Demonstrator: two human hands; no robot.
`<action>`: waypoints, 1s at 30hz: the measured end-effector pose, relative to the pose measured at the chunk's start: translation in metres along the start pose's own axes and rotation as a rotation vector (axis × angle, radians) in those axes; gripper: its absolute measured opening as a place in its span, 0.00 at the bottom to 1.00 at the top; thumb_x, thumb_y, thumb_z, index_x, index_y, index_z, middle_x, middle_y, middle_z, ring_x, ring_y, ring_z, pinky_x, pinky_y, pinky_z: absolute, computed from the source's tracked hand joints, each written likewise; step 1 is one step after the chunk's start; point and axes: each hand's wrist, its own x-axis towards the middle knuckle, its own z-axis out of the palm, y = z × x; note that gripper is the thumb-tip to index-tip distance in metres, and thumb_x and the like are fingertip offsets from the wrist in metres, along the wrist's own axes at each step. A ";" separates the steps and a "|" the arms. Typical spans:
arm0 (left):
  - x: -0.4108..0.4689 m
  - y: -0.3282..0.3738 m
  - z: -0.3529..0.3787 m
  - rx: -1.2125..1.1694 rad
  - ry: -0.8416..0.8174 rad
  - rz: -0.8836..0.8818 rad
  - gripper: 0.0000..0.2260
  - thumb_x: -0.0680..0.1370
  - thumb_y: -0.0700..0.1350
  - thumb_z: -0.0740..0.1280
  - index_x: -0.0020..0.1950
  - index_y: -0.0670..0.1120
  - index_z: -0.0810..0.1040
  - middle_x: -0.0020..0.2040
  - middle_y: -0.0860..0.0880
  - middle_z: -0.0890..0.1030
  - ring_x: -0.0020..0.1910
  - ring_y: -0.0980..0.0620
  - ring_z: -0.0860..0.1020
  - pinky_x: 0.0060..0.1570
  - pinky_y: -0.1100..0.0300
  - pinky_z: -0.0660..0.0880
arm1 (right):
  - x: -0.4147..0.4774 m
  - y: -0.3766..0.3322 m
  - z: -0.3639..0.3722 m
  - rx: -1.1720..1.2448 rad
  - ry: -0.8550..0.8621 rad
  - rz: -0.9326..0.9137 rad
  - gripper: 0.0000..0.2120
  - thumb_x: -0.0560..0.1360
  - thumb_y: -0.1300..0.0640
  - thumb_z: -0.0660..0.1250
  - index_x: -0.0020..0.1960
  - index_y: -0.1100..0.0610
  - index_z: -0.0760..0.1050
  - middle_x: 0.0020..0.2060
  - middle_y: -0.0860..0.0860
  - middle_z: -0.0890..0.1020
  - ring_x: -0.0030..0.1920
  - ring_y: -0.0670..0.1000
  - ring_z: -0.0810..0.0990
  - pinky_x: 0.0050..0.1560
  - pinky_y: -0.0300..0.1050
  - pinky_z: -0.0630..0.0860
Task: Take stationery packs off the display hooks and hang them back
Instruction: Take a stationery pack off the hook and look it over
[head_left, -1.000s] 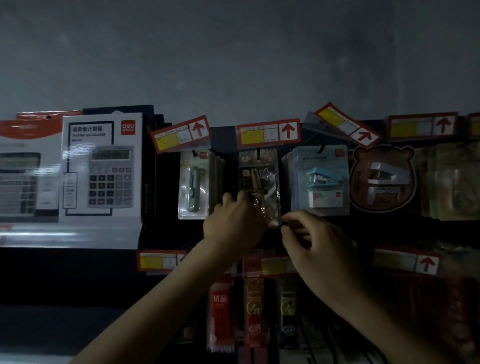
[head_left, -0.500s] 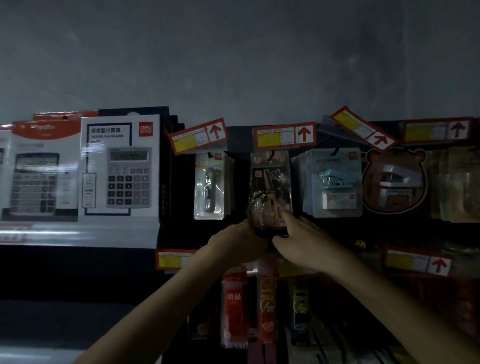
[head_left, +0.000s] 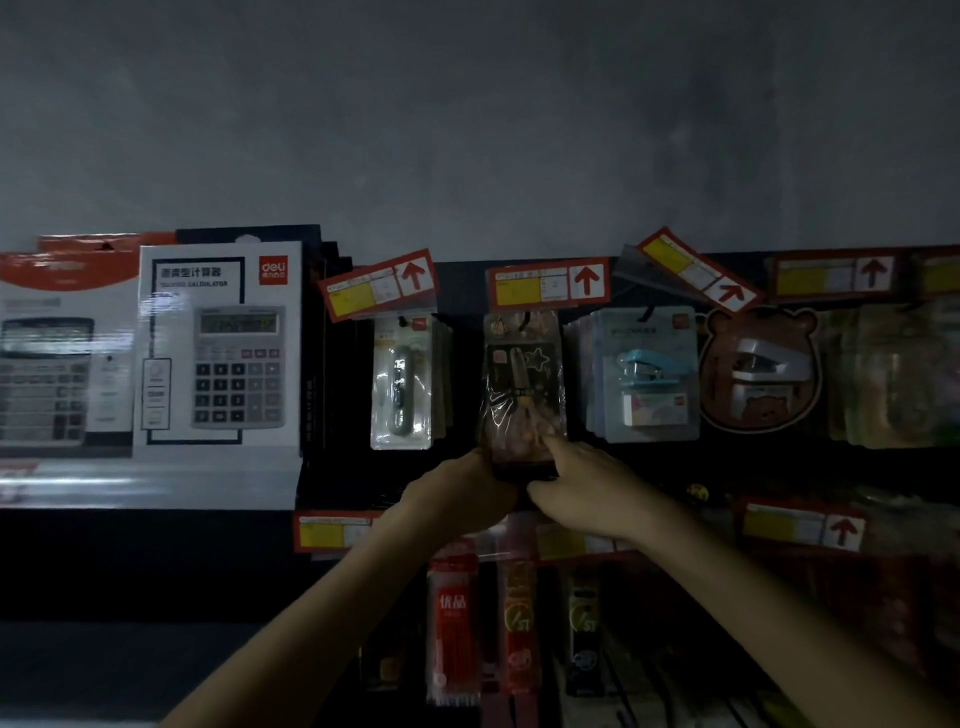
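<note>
Clear-plastic scissors pack (head_left: 522, 384) is hanging on the centre hook (head_left: 525, 318) under a red price tag (head_left: 545, 283), between a grey tool pack (head_left: 402, 382) and a blue stapler pack (head_left: 647, 374). Right hand (head_left: 587, 493) is pinching the bottom edge, forefinger on the front, thumb beneath. Left hand (head_left: 457, 499) is covering the lower left corner; its grip cannot be told in this dimness.

Risks, as judged:
- Steering from the bottom may be tilting the card, so the hole binds on the hook.
- The slick film may be slipping from the pinch.
- The price tag may be getting knocked.

Both arms raised, left hand (head_left: 457, 496) fingers curled on pack (head_left: 522, 384), right hand (head_left: 589, 491) pinching it, forefinger extended
</note>
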 end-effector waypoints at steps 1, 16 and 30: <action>-0.002 0.001 -0.001 0.018 0.005 0.001 0.23 0.81 0.53 0.66 0.75 0.46 0.70 0.67 0.43 0.79 0.66 0.41 0.78 0.65 0.46 0.75 | -0.001 0.001 0.000 -0.006 0.005 0.001 0.25 0.74 0.46 0.62 0.70 0.48 0.70 0.56 0.50 0.78 0.56 0.51 0.78 0.57 0.49 0.77; -0.047 -0.017 0.006 0.294 0.386 0.221 0.17 0.82 0.62 0.60 0.66 0.57 0.75 0.59 0.52 0.78 0.53 0.48 0.79 0.50 0.48 0.80 | -0.044 0.009 0.009 0.050 0.326 -0.228 0.23 0.81 0.48 0.65 0.75 0.47 0.68 0.63 0.47 0.76 0.59 0.48 0.78 0.56 0.46 0.79; -0.220 -0.055 0.078 0.451 0.579 0.127 0.25 0.79 0.59 0.61 0.76 0.56 0.70 0.75 0.51 0.71 0.71 0.46 0.73 0.65 0.48 0.75 | -0.131 0.059 0.088 0.116 0.463 -0.523 0.25 0.78 0.43 0.64 0.72 0.52 0.75 0.73 0.50 0.74 0.75 0.52 0.70 0.71 0.52 0.72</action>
